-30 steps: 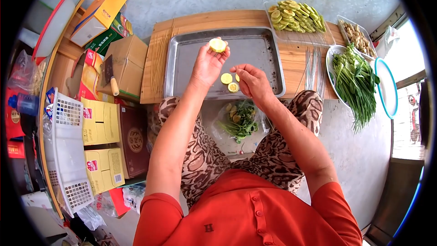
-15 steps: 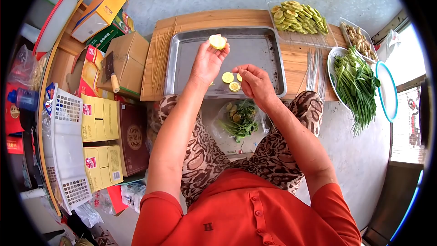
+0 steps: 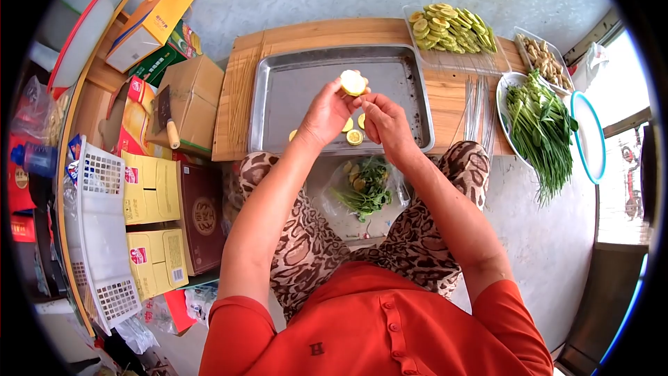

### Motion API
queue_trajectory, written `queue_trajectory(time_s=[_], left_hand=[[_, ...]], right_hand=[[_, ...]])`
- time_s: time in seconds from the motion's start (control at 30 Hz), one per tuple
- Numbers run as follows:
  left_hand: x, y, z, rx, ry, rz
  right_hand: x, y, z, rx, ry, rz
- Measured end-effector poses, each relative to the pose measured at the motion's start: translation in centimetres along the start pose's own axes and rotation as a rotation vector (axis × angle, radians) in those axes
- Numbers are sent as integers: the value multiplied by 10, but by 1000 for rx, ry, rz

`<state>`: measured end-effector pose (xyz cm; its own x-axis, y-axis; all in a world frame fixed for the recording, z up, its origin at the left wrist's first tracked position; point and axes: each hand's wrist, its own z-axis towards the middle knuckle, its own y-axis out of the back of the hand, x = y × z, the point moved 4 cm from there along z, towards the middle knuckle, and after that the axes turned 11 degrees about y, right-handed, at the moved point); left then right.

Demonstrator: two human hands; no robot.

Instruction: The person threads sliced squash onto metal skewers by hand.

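Note:
My left hand [image 3: 327,113] holds up a pale round courgette slice [image 3: 353,82] by its edge, above the metal tray [image 3: 299,69]. My right hand [image 3: 387,122] is closed in a pinch right beside the left fingertips, just below the slice. What it pinches, if anything, is too thin or hidden to make out. Several more slices lie near the tray's front edge, among them a cut slice [image 3: 354,137] under my hands and another slice [image 3: 293,135] partly covered by my left wrist.
A clear container [image 3: 456,63] of courgette slices stands at the back right, with thin metal skewers [image 3: 479,108] before it. Bamboo sticks [image 3: 240,97] lie left of the tray. Leafy greens [image 3: 539,125] overhang their bowl. A bag of greens [image 3: 369,188] sits below; boxes [image 3: 188,101] stand left.
My left hand has moved right and slightly down with the slice, and my two hands now meet at the fingertips. The slice on the tray near my left wrist has come into view.

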<state>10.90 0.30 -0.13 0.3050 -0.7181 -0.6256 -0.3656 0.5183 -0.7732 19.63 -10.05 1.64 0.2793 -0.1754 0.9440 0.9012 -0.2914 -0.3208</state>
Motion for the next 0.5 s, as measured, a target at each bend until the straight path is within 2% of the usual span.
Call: queue_trajectory(time_s=[0.33,0.5], left_hand=[[-8,-10,-2,50,-20,58],[-16,-19,-9,79,-77,269]], right_hand=[[-3,5,0,32,-9,-84],[-13,10,1,65,6,-40]])
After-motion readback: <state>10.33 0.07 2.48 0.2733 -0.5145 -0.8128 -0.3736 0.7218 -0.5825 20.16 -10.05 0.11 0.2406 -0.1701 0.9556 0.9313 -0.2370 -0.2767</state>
